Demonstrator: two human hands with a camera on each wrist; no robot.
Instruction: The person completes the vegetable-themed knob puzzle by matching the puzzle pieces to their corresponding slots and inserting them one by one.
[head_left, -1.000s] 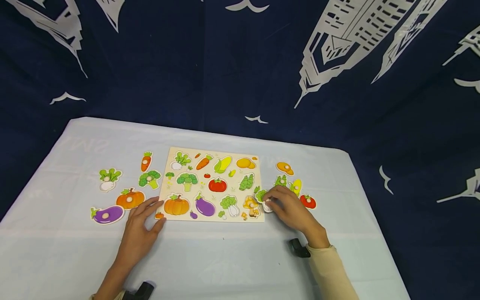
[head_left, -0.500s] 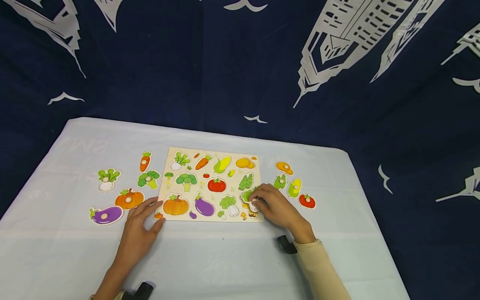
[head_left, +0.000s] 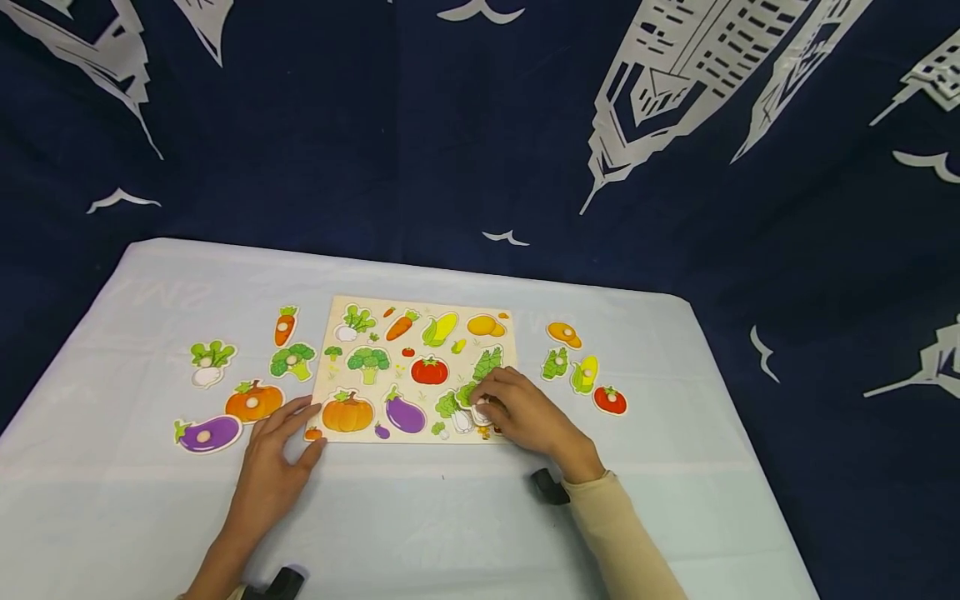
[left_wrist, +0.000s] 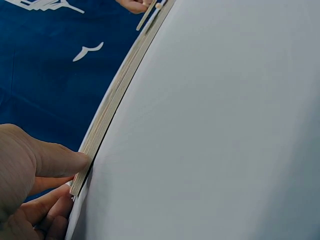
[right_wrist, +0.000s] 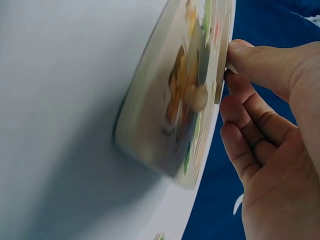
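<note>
A vegetable puzzle board point(head_left: 401, 372) lies on the table in the head view. My left hand point(head_left: 273, 467) rests at its near left corner, fingertips on the left side and thumb point(left_wrist: 70, 159) against the front edge. My right hand point(head_left: 521, 412) pinches the knob of a bok choy puzzle piece point(head_left: 466, 394), over the board's near right part. That piece partly overlaps the printed bok choy point(head_left: 446, 406). In the right wrist view a mushroom piece with a knob point(right_wrist: 196, 98) sits on the board; my hand mostly hides it in the head view.
Left of the board lie carrot point(head_left: 285, 326), broccoli point(head_left: 293, 362), turnip point(head_left: 212, 363), pumpkin point(head_left: 253, 402) and eggplant point(head_left: 208, 434) pieces. To its right are potato point(head_left: 564, 335), asparagus-like green point(head_left: 555, 363), corn point(head_left: 585, 375) and tomato point(head_left: 610, 400) pieces. A dark printed cloth point(head_left: 337, 150) hangs behind.
My right hand has moved left with the bok choy piece, from the board's right edge across the mushroom to the printed bok choy. My left hand stays at the corner.
</note>
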